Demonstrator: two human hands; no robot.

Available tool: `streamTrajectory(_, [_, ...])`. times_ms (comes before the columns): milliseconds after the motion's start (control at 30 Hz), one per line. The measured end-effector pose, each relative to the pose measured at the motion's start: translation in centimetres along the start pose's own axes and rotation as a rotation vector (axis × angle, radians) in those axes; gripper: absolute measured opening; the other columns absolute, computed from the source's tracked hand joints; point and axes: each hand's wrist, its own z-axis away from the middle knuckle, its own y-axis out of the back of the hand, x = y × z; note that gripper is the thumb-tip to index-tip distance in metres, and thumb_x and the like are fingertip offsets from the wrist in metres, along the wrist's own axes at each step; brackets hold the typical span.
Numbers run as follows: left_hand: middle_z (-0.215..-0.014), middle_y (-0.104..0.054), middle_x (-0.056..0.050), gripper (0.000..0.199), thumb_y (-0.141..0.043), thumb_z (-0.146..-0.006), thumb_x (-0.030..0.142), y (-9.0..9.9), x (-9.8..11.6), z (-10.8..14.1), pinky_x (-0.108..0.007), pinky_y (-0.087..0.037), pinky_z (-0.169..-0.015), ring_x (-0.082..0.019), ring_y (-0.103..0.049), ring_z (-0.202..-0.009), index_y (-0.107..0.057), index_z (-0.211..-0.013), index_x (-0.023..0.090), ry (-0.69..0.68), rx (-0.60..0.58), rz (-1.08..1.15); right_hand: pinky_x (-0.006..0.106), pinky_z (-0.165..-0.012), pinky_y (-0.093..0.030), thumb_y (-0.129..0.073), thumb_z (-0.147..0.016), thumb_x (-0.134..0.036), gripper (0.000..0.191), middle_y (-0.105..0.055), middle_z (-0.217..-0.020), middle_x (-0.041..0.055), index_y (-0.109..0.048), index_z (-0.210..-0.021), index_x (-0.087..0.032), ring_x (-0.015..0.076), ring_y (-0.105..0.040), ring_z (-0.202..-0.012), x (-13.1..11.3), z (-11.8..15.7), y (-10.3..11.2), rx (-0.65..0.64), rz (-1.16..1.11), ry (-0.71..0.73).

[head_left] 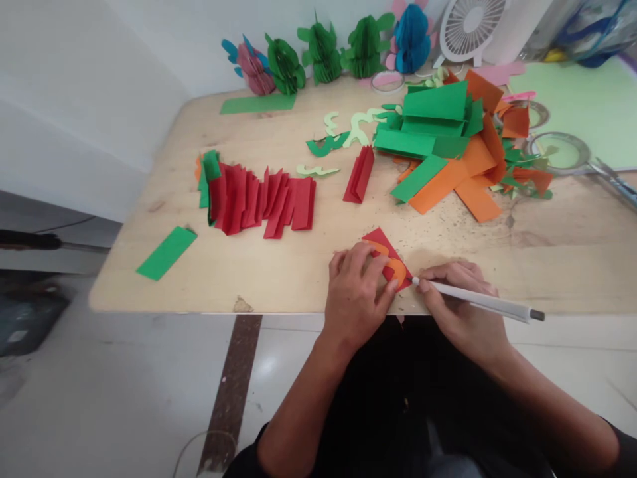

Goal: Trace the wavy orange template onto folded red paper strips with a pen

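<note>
With bent fingers and thumb, my left hand (355, 289) presses an orange curved paper cut-out (397, 271) onto a piece of red paper (382, 238). Its fingers partly cover both. My right hand (460, 299) is closed around a white pen (478, 299), whose tip meets the red paper beside the cut-out's right edge. Just behind them lies a folded red strip (358, 176). To the left, a row of folded red papers (263, 199) lies close together, with folded green paper (209, 176) at its left end.
Green folded papers (432, 109) and orange papers (462, 169) are heaped at the back right, by tape rolls (562, 149) and scissors (614, 179). Paper figures (323, 53) and a white fan (470, 30) line the back. A green strip (166, 252) lies left.
</note>
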Motion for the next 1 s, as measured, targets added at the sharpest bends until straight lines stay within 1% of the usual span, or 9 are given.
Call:
streamTrajectory(200, [-0.120, -0.057, -0.014, 0.022, -0.051, -0.093, 0.031, 0.0, 0.0, 0.0, -0.046, -0.039, -0.101, -0.027, -0.053, -0.115, -0.059, -0.107, 0.016, 0.004, 0.003, 0.002, 0.035, -0.073, -0.046, -0.057, -0.087, -0.022, 0.008, -0.070, -0.072, -0.0010, -0.059, -0.079, -0.024, 0.0158, -0.063, -0.066, -0.3, 0.4, -0.2, -0.010, -0.031, 0.014])
streamTrajectory(367, [-0.120, -0.057, -0.014, 0.022, -0.052, -0.092, 0.030, 0.1, 0.0, 0.0, -0.046, -0.039, -0.101, -0.028, -0.053, -0.116, -0.059, -0.107, 0.016, 0.004, -0.004, -0.002, 0.034, -0.071, -0.046, -0.057, -0.086, -0.021, 0.008, -0.069, -0.069, -0.0024, -0.058, -0.079, -0.024, 0.0157, -0.063, -0.066, -0.7, 0.5, 0.1, -0.056, -0.070, 0.016])
streamTrajectory(533, [-0.119, -0.058, -0.014, 0.022, -0.051, -0.093, 0.031, 0.0, 0.0, 0.0, -0.046, -0.039, -0.101, -0.027, -0.054, -0.115, -0.059, -0.107, 0.017, 0.000, 0.011, -0.009, 0.033, -0.067, -0.046, -0.058, -0.087, -0.024, 0.006, -0.071, -0.074, -0.0008, -0.061, -0.082, -0.025, 0.0171, -0.064, -0.071, -0.4, 0.2, 0.6, -0.005, -0.036, -0.010])
streamTrajectory(633, [-0.120, -0.058, -0.014, 0.023, -0.050, -0.093, 0.031, 0.0, 0.1, 0.0, -0.046, -0.040, -0.101, -0.027, -0.053, -0.116, -0.059, -0.108, 0.016, -0.003, 0.007, -0.020, 0.036, -0.074, -0.046, -0.055, -0.091, -0.024, 0.008, -0.073, -0.082, 0.0012, -0.064, -0.091, -0.024, 0.0177, -0.065, -0.074, -0.3, 0.0, 0.5, -0.022, -0.036, 0.023])
streamTrajectory(700, [-0.120, -0.058, -0.014, 0.023, -0.051, -0.093, 0.032, -0.1, 0.1, 0.0, -0.046, -0.039, -0.101, -0.027, -0.053, -0.117, -0.059, -0.108, 0.017, -0.004, 0.010, -0.029, 0.038, -0.079, -0.045, -0.053, -0.092, -0.022, 0.014, -0.074, -0.090, 0.0031, -0.064, -0.102, -0.023, 0.0182, -0.066, -0.079, -0.2, 0.0, 0.3, -0.062, -0.043, 0.077])
streamTrajectory(767, [-0.120, -0.058, -0.014, 0.022, -0.051, -0.093, 0.032, -0.1, 0.1, 0.0, -0.045, -0.039, -0.102, -0.027, -0.053, -0.117, -0.059, -0.108, 0.017, -0.007, 0.016, -0.037, 0.038, -0.081, -0.044, -0.052, -0.093, -0.021, 0.020, -0.074, -0.094, 0.0043, -0.063, -0.110, -0.023, 0.0192, -0.066, -0.084, -0.1, -0.1, 0.0, -0.089, -0.020, 0.146])
streamTrajectory(867, [-0.121, -0.058, -0.014, 0.023, -0.051, -0.093, 0.032, -0.1, 0.1, 0.1, -0.045, -0.039, -0.101, -0.027, -0.053, -0.118, -0.059, -0.109, 0.017, -0.009, 0.016, -0.041, 0.039, -0.081, -0.043, -0.054, -0.092, -0.020, 0.028, -0.075, -0.093, 0.0040, -0.061, -0.119, -0.024, 0.0210, -0.066, -0.088, 0.0, 0.0, -0.4, -0.107, 0.054, 0.223])
streamTrajectory(1000, [-0.123, -0.058, -0.015, 0.025, -0.052, -0.093, 0.032, -0.1, 0.1, 0.1, -0.046, -0.040, -0.102, -0.028, -0.052, -0.119, -0.058, -0.111, 0.016, -0.005, 0.012, -0.040, 0.039, -0.082, -0.042, -0.056, -0.091, -0.018, 0.036, -0.076, -0.091, 0.0028, -0.059, -0.125, -0.025, 0.0219, -0.066, -0.088, 0.0, 0.2, -0.6, -0.102, 0.112, 0.257])
